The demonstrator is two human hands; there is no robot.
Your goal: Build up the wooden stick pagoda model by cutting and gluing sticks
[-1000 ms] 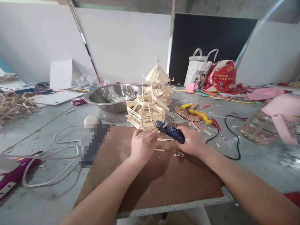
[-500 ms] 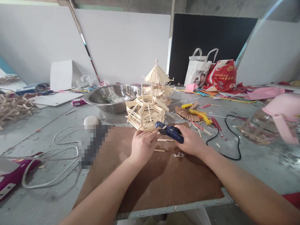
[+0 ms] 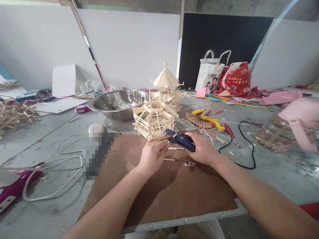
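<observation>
My right hand [image 3: 203, 147] is wrapped round a dark blue hand cutter [image 3: 183, 141], its jaws pointing left over the brown board. The fingers of my left hand [image 3: 153, 154] are pinched together right at those jaws. A thin pale wooden stick [image 3: 175, 135] shows at the jaws; most of what my left fingers grip is hidden. Just beyond stands a lattice of wooden sticks [image 3: 154, 121] with several uprights. Behind it rises a pagoda-like stick model [image 3: 165, 79] with a pointed roof. Short cut sticks [image 3: 169, 159] lie on the board beneath my hands.
The brown board [image 3: 179, 202] covers the table's front. A steel basin [image 3: 119, 113] stands back left. To the right are a yellow glue gun [image 3: 213, 122] with a black cord, and a pink-lidded bottle [image 3: 276, 132]. A white cable [image 3: 56, 197] loops at left, near a purple power strip [image 3: 17, 186].
My left hand has shifted very slightly right, closer to the cutter's jaws. The cutter stays in my right hand in nearly the same place. The whole view has shifted a little.
</observation>
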